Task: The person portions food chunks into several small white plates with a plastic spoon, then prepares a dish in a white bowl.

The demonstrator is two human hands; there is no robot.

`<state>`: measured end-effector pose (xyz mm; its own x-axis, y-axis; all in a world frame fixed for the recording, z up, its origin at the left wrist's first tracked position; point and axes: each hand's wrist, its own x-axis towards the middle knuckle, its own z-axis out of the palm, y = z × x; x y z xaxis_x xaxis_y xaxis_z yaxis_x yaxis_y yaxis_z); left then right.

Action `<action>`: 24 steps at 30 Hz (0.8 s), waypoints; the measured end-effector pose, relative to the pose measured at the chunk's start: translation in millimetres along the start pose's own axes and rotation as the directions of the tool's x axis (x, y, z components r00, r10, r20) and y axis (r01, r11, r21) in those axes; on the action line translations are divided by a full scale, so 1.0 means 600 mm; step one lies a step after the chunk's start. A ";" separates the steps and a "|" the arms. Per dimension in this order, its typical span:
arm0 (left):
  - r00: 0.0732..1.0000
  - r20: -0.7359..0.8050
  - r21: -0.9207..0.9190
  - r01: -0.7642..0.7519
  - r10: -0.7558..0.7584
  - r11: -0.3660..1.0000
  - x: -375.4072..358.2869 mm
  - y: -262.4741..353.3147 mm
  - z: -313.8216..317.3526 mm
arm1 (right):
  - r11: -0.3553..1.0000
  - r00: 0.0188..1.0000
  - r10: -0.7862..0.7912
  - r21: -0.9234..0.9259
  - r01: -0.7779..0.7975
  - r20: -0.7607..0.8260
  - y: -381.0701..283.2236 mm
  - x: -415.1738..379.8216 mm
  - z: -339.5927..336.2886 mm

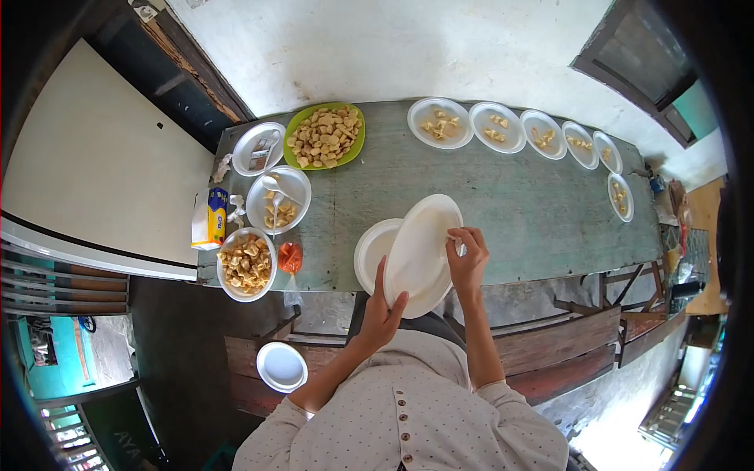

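Note:
My left hand (378, 315) grips the lower left edge of an oval white plate (422, 247), tilted up in front of me. At the plate's right rim, my right hand (469, 263) has its fingers curled closed; a small whitish bit shows between them, too small to name. Behind the held plate, another white plate (373, 255) lies at the table's front edge, partly covered.
Several white plates with small food pieces (440, 129) line the green table's (377, 173) back and right. At left are a green plate of pieces (326, 161), a full bowl (271, 275), spoons (276, 192), a red sauce bag (290, 257) and a tissue pack (210, 218). A white bowl (282, 366) sits on the bench.

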<state>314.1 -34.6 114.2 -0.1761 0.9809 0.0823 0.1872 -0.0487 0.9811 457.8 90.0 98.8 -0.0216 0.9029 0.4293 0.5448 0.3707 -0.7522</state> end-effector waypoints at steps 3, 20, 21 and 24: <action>0.995 0.011 0.095 -0.097 0.096 0.991 -0.002 0.009 0.001 | 1.000 0.999 -0.030 0.006 0.030 -0.024 -0.006 0.002 -0.002; 0.993 0.044 0.097 -0.114 0.110 0.989 -0.026 -0.013 0.010 | 0.976 0.987 0.114 0.196 -0.091 -0.109 -0.047 -0.016 0.016; 0.993 0.044 0.096 -0.114 0.111 0.989 -0.028 -0.013 0.011 | 0.970 0.992 0.101 0.229 -0.082 -0.071 -0.056 -0.023 0.021; 0.998 0.057 -0.025 0.043 -0.042 0.999 -0.033 -0.017 0.006 | 0.949 0.997 0.047 0.310 -0.063 0.057 -0.082 -0.055 0.041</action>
<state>319.4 -52.7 102.1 -0.1288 0.9912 0.0312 0.1555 -0.0108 0.9878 411.1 47.5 109.6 -0.0440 0.9304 0.3639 0.2581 0.3624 -0.8955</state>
